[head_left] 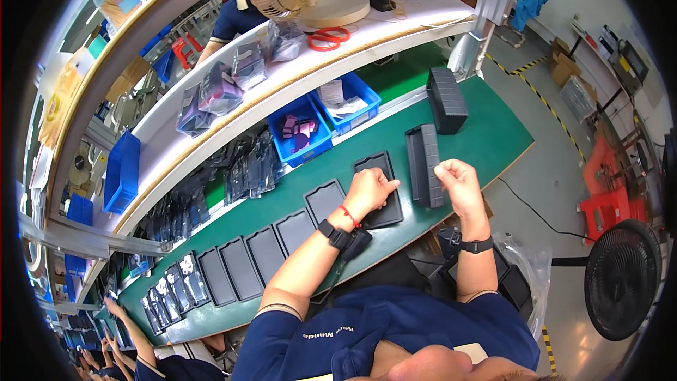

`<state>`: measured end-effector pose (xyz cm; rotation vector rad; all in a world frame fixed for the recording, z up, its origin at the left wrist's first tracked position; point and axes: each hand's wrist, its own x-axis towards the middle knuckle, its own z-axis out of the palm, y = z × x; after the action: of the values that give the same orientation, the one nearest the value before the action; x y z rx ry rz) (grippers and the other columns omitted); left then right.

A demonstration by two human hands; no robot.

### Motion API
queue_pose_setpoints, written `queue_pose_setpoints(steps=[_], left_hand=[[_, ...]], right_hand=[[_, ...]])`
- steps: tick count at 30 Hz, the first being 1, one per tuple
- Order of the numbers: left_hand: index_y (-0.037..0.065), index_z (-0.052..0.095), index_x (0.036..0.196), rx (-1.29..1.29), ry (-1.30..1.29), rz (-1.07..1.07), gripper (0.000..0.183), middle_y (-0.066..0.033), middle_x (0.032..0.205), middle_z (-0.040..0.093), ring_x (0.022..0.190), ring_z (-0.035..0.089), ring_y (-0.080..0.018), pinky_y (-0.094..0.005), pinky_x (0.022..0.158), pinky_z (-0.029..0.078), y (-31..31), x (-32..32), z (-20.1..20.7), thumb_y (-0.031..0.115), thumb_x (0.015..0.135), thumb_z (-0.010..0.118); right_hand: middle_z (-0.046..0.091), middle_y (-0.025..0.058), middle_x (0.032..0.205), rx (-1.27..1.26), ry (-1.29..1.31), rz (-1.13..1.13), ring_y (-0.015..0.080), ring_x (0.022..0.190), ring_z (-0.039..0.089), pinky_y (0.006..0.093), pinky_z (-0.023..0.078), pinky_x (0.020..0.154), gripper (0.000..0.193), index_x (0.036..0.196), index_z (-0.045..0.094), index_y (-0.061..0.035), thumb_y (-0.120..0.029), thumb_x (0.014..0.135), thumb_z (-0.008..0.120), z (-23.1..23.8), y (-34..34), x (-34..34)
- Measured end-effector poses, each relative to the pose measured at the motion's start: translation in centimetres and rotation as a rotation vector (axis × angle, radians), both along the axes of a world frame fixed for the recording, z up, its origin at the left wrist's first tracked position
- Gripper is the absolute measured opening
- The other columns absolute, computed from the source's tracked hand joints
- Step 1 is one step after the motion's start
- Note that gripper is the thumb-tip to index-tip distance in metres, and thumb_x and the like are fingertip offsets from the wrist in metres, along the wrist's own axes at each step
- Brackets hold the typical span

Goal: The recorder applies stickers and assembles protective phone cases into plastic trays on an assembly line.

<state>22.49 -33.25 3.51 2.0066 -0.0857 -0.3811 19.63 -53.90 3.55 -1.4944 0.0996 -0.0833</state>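
Observation:
My left hand (371, 191) is over a shallow black plastic tray (384, 215) on the green table. Its fingers are curled with the thumb against them, and anything inside them is too small or hidden to make out. To its right, my right hand (460, 182) is at the right side of an upright stack of black trays (423, 162). Thumb and fingertips are pinched together there; whether they grip a tray edge or something small does not show. Leftward from my left hand runs a row of similar black trays (264, 254).
Another tray stack (447, 102) stands at the far right of the green table (493, 134). Blue bins (300, 130) and black bagged items (250, 169) line its back. The shelf above holds red scissors (328, 39) and bagged parts (220, 89). A black fan (622, 279) stands at right; co-workers are at left.

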Motion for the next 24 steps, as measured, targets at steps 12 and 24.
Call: queue_pose_setpoints(steps=[12,24], left_hand=[[0.006,0.048,0.070,-0.620,0.138,0.012,0.026,-0.0027,0.056,0.055,0.044,0.053,-0.0082,-0.0205,0.037,0.041,-5.6,-0.2,-0.5,0.019,0.088,0.060],[0.005,0.049,0.063,-0.659,-0.099,-0.096,0.032,0.0041,0.056,0.045,0.053,0.037,-0.0047,-0.0238,0.045,0.032,-11.7,1.5,-4.5,0.022,0.087,0.061]], right_hand=[[0.055,-0.0024,0.065,-0.098,-0.109,-0.162,0.0046,0.059,0.047,0.0205,0.039,0.054,0.008,0.081,0.060,-0.0018,-0.008,0.085,0.057,-2.5,-2.6,0.2],[0.051,-0.0014,0.064,-0.431,-0.033,-0.135,0.0067,0.060,0.043,0.0245,0.038,0.055,0.012,0.079,0.058,0.0009,-0.009,0.085,0.056,-0.5,-3.5,-0.3]])
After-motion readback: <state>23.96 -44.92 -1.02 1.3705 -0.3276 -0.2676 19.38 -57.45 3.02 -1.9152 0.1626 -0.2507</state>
